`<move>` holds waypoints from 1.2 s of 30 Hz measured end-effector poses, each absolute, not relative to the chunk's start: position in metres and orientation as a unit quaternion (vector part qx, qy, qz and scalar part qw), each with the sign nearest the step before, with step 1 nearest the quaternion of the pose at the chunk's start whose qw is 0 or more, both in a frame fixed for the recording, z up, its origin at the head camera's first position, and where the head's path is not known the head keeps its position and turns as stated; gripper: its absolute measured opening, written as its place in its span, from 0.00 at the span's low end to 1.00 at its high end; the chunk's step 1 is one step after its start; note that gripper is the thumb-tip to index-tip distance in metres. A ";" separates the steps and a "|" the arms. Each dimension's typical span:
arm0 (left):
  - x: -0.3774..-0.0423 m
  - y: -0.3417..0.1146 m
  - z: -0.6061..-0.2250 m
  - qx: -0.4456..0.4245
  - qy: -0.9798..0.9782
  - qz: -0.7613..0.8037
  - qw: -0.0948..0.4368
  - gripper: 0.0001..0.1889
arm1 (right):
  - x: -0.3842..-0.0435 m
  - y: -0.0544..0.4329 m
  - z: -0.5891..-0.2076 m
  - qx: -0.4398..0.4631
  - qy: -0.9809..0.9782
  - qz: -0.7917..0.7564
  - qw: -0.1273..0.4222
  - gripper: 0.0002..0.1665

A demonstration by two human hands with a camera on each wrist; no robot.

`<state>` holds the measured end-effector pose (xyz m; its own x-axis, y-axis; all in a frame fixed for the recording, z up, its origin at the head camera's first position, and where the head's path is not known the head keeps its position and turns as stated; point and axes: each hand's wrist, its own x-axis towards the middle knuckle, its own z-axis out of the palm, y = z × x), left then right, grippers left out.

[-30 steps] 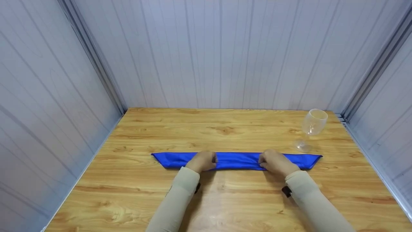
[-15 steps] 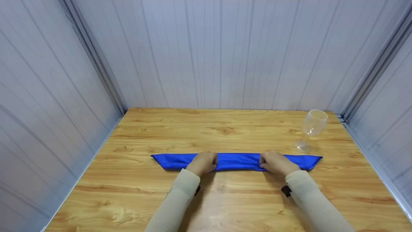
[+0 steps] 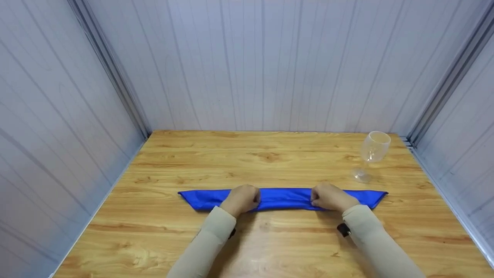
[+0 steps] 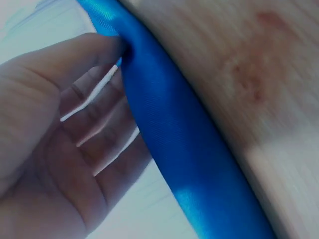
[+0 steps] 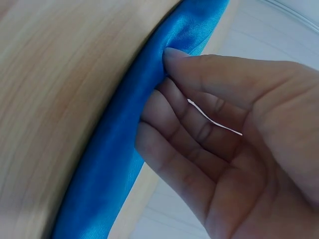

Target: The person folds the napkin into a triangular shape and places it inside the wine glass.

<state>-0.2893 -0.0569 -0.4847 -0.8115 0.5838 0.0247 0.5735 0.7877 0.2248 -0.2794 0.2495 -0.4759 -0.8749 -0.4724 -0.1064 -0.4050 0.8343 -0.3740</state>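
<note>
1. Pale sleeves (image 3: 204,239) reach in over the wooden table (image 3: 270,241).
2. The left hand (image 3: 242,199) pinches the cloth (image 3: 286,199) left of its middle, thumb pressed against it; the right hand (image 3: 332,196) pinches it right of the middle.
3. The cloth, a blue folded strip, runs crosswise, its slanted ends outside both hands. Whether its lower edge touches the table cannot be told.
4. Strip and hands sit slightly nearer the person than half a second ago, the folded form unchanged, suggesting a small, even pull with both grips secure.
5. Beyond, at right, the glass (image 3: 375,147) stands upright, untouched.
</note>
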 end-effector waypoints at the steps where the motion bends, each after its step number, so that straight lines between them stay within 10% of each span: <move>1: -0.287 -0.056 -0.485 0.312 0.944 0.103 0.010 0.07 | -0.279 0.250 -0.477 -0.227 0.953 -0.176 0.099 0.05; 13: -0.269 -0.059 -0.486 0.352 0.929 0.092 -0.063 0.13 | -0.279 0.253 -0.482 -0.230 0.953 -0.178 0.087 0.04; 36: -0.282 -0.057 -0.489 0.299 0.947 0.115 0.033 0.05 | -0.278 0.255 -0.485 -0.237 0.949 -0.191 0.076 0.08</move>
